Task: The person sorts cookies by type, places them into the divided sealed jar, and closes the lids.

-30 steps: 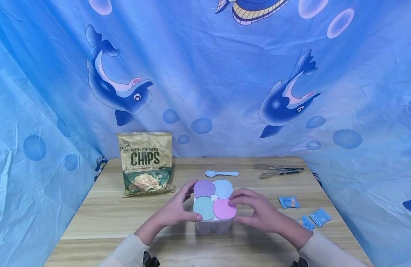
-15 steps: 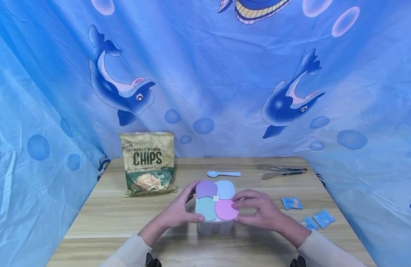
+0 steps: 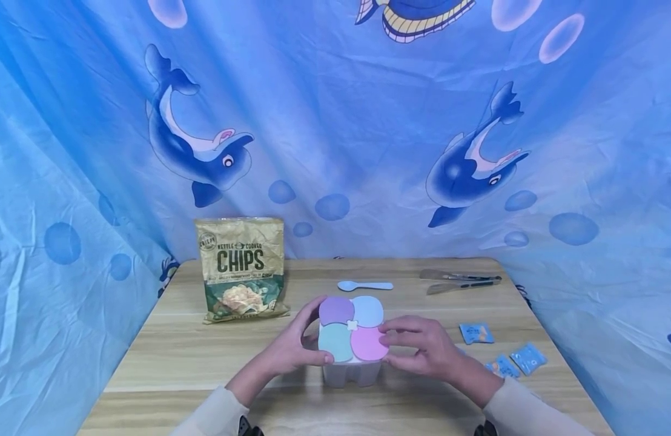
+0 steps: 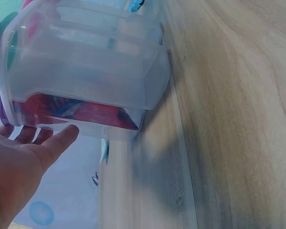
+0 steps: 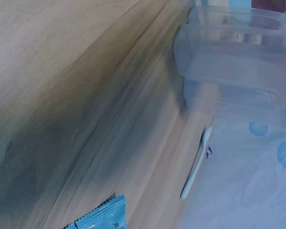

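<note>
A translucent compartment storage box [image 3: 350, 374] stands upright on the table, topped by purple [image 3: 335, 309], light-blue [image 3: 368, 310], green [image 3: 335, 342] and pink lids [image 3: 369, 343]. All the lids lie down flat. My left hand [image 3: 289, 348] grips the box's left side, thumb at the front corner and fingers behind. In the left wrist view, something red and dark blue [image 4: 76, 109] shows inside one compartment of the box [image 4: 86, 62]. My right hand [image 3: 425, 348] pinches the right edge by the pink lid, fingers at the top and thumb lower. Its fingers barely enter the right wrist view.
A kettle-cooked chips bag [image 3: 243, 266] stands at the back left. Behind the box lies a light-blue spoon [image 3: 365, 286]. Tongs [image 3: 461, 280] lie at the back right. Small blue packets [image 3: 476, 332] are on the right, partly behind my right forearm. A dolphin-print curtain [image 3: 335, 133] surrounds the table.
The head view has shifted slightly. My right hand has dipped a little at the pink lid's edge, its fingers straighter. The left hand and the box stay in place.
</note>
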Tool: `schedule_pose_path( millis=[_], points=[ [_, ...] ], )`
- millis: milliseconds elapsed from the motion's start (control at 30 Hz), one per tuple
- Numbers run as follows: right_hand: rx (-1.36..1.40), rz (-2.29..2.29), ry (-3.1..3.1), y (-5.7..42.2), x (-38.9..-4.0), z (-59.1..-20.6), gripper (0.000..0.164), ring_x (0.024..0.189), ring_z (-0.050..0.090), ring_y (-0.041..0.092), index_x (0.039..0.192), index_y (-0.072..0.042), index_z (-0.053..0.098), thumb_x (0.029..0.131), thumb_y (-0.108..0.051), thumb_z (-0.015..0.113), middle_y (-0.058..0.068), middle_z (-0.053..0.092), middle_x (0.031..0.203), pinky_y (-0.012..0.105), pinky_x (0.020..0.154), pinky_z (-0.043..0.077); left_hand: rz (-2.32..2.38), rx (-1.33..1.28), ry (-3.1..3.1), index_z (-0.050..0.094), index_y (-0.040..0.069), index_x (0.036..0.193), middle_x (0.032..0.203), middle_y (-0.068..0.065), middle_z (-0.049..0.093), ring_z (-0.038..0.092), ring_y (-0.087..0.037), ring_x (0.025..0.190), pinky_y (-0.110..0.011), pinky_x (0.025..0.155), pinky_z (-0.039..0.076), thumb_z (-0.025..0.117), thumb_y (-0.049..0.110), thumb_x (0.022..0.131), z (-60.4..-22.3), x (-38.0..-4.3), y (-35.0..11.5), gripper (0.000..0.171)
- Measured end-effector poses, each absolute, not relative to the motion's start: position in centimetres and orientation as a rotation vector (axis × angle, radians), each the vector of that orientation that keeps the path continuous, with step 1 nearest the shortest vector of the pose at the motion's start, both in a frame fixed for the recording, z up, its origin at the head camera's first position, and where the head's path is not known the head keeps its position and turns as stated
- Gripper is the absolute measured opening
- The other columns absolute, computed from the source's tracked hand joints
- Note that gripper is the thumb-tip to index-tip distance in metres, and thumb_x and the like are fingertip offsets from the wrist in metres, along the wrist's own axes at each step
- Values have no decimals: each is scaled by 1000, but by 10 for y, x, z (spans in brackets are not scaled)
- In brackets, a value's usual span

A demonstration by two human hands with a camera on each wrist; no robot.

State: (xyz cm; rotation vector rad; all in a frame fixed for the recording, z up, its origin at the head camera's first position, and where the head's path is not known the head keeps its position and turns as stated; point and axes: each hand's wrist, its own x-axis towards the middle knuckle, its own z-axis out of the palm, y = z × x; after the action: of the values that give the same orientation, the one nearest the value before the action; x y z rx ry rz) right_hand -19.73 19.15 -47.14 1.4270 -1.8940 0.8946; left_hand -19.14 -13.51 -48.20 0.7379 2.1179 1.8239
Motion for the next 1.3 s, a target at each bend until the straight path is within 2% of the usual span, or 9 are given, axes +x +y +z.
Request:
schedule_pose_path(
  millis=[167, 433, 700, 833, 933, 1100, 1200, 1300],
  points=[
    [1406, 975, -1895, 189, -197, -465, 18, 89, 77, 23, 103, -10, 80, 87, -17, 82, 10, 78, 102, 28, 84, 62, 1824, 729, 2108, 15, 13, 164, 168, -17, 23, 21, -38, 155, -47, 113, 44, 91, 17, 77, -481, -190, -133, 115],
    [1319, 1058, -2141, 190, -198, -449, 26, 101, 75, 18, 112, -15, 80, 87, -9, 81, 1, 77, 112, 27, 92, 59, 1834, 696, 2115, 14, 11, 164, 168, -17, 22, 21, -39, 155, -50, 112, 46, 90, 15, 76, -482, -192, -133, 116],
    [1250, 1100, -2330, 184, -204, -433, 16, 106, 71, 13, 110, -19, 80, 95, -19, 75, -7, 75, 113, 36, 90, 61, 1832, 697, 2119, 13, 9, 164, 167, -19, 24, 22, -41, 154, -52, 113, 44, 89, 15, 78, -484, -192, -135, 115],
    [1229, 1098, -2344, 180, -206, -427, 15, 105, 71, 11, 109, -17, 80, 96, -22, 74, -8, 74, 112, 35, 88, 61, 1792, 713, 2168, 12, 7, 164, 165, -21, 28, 27, -42, 152, -56, 117, 37, 89, 17, 78, -482, -191, -136, 115],
    [1203, 1103, -2344, 176, -208, -424, 14, 98, 69, 8, 109, -20, 79, 96, -23, 74, -10, 74, 110, 30, 81, 60, 1716, 708, 2242, 12, 6, 164, 165, -21, 28, 27, -42, 152, -58, 122, 28, 89, 21, 78, -477, -190, -136, 117],
    [1210, 1137, -2314, 170, -214, -421, 10, 88, 65, 4, 104, -22, 79, 95, -19, 76, -12, 74, 102, 24, 70, 56, 1485, 673, 2469, 20, 15, 164, 170, -13, 20, 19, -40, 155, -68, 121, 20, 92, 40, 72, -462, -187, -137, 120],
    [1227, 1172, -2296, 169, -216, -420, 11, 86, 65, 5, 103, -23, 79, 94, -17, 76, -12, 74, 100, 26, 67, 57, 1414, 750, 2583, 32, 18, 161, 169, -9, 23, 24, -39, 154, -72, 117, 23, 89, 45, 74, -450, -184, -135, 107],
    [1241, 1196, -2286, 169, -218, -419, 12, 85, 66, 6, 102, -23, 79, 93, -16, 77, -12, 74, 99, 28, 66, 58, 1463, 830, 2635, 47, 20, 153, 162, -5, 37, 40, -33, 147, -68, 115, 33, 83, 41, 84, -437, -180, -128, 81]
  ],
)
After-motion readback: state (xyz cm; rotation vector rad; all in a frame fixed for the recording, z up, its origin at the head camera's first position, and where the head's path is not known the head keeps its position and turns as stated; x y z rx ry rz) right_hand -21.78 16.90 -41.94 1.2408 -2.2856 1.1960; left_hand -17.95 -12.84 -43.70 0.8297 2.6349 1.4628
